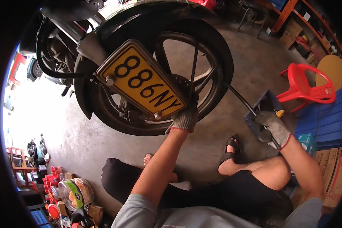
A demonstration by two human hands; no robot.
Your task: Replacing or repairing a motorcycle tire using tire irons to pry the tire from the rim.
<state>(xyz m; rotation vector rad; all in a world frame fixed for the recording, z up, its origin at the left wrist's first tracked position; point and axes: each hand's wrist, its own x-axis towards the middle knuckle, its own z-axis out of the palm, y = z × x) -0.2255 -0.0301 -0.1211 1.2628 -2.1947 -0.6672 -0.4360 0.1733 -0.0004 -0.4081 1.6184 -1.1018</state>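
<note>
A motorcycle's front wheel (212, 81) with a dark tyre and cast spokes stands before me, a yellow number plate (140, 81) mounted in front of it. My gloved right hand (271, 127) is closed around a long metal tyre lever (241, 97), whose far end meets the tyre's right edge. At the plate's lower right corner, my gloved left hand (185, 117) reaches to the lower wheel. Its fingers are mostly hidden in shadow and behind the plate. A thin dark bar (194, 66) runs up from that hand across the wheel; whether it is gripped is unclear.
Beneath my right hand is a blue bin (268, 100). A red plastic chair (304, 85), a blue plastic surface (325, 117) and a cardboard box (335, 171) stand to the right. A clear tub (75, 193) sits among clutter at lower left.
</note>
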